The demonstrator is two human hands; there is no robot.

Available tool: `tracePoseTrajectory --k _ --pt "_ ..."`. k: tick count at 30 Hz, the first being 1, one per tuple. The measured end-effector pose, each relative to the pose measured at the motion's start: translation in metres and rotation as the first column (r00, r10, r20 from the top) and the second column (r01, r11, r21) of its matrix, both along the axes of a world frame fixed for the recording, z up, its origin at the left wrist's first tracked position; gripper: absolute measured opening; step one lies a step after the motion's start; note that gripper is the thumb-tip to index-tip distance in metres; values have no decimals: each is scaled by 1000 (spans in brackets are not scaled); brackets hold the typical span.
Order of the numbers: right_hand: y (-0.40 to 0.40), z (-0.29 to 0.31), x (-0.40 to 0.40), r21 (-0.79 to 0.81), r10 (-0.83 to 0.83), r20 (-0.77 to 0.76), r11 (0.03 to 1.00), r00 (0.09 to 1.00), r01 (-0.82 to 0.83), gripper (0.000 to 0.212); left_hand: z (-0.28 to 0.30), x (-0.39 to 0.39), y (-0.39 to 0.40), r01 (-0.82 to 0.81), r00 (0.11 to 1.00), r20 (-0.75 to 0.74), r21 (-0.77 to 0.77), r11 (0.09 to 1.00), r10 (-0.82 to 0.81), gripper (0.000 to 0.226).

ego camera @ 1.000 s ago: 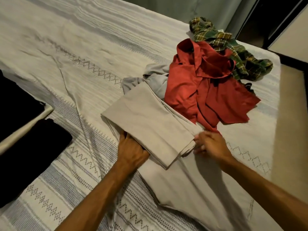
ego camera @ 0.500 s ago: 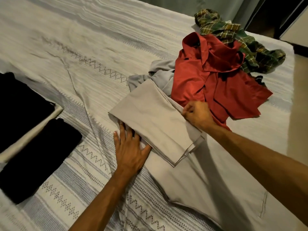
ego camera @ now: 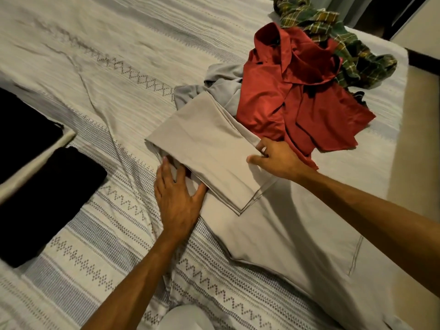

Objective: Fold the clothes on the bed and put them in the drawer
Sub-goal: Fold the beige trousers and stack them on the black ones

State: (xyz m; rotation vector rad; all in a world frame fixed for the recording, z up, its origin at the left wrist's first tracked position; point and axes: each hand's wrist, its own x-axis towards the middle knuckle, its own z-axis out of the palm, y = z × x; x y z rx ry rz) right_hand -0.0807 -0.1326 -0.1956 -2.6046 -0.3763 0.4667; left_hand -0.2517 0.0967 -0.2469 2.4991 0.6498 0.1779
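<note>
Beige trousers (ego camera: pixel 214 148) lie on the bed (ego camera: pixel 107 55), their far half folded back over the near half. My left hand (ego camera: pixel 177 194) lies flat with straight fingers at the left edge of the fold, fingertips under the top layer. My right hand (ego camera: pixel 276 158) rests on the fold's right edge, thumb stretched over the cloth and fingers bent at the edge. Beyond them sit a crumpled red shirt (ego camera: pixel 300 96), a grey garment (ego camera: pixel 223 82) and a green plaid shirt (ego camera: pixel 333 36).
Folded black clothes (ego camera: pixel 42 201) and a black and cream piece (ego camera: pixel 26 136) lie at the left of the bed. The bed's right edge (ego camera: pixel 402 91) borders a tan floor. A pale rounded shape (ego camera: pixel 188 317) shows at the bottom.
My right hand slid from the fold's near corner up along its right edge. My left hand opened flat beside the fold. The view shifted slightly.
</note>
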Motion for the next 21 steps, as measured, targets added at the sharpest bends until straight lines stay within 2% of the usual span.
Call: tracePoseTrajectory --k 3,5,6,8,9,10,11,13,16,17,19,21 --pt "-8 7 -8 85 -95 -201 990 975 114 57 14 -19 -14 -107 985 105 -263 959 139 69" --pt "-12 16 -15 206 -140 -377 951 915 230 50 23 -27 -16 -103 977 132 -395 913 167 60" --pt "-13 18 -20 304 -151 -475 897 867 322 41 27 -27 -15 -114 977 114 -430 896 179 54" --pt "-19 15 -32 468 -158 -661 676 733 569 28 34 -22 -9 -159 977 34 -535 830 210 41" --pt "-21 11 -40 489 -153 -738 551 658 676 31 36 -19 -6 -194 972 -13 -610 769 235 36" --pt "-21 6 -51 473 -138 -794 472 592 744 35 36 -16 -1 -232 963 -57 -675 700 264 34" --pt "-20 0 -64 445 -133 -824 451 551 774 35 36 -14 4 -259 956 -93 -717 647 279 35" --pt "-12 -8 -87 393 -188 -829 473 526 789 29 34 -10 13 -274 957 -148 -739 616 248 43" --pt "2 -7 -98 431 -322 -750 426 578 796 14 31 -5 26 -301 953 -236 -726 618 187 59" --pt "3 -4 -97 456 -333 -735 403 591 794 13 30 -4 28 -301 954 -237 -724 621 186 60" --pt "-6 -2 -98 489 -302 -743 367 598 792 27 28 -6 27 -273 962 -197 -743 612 190 62" --pt "-22 -3 -109 447 -285 -762 418 582 790 27 28 -15 20 -248 962 -134 -791 560 236 62"
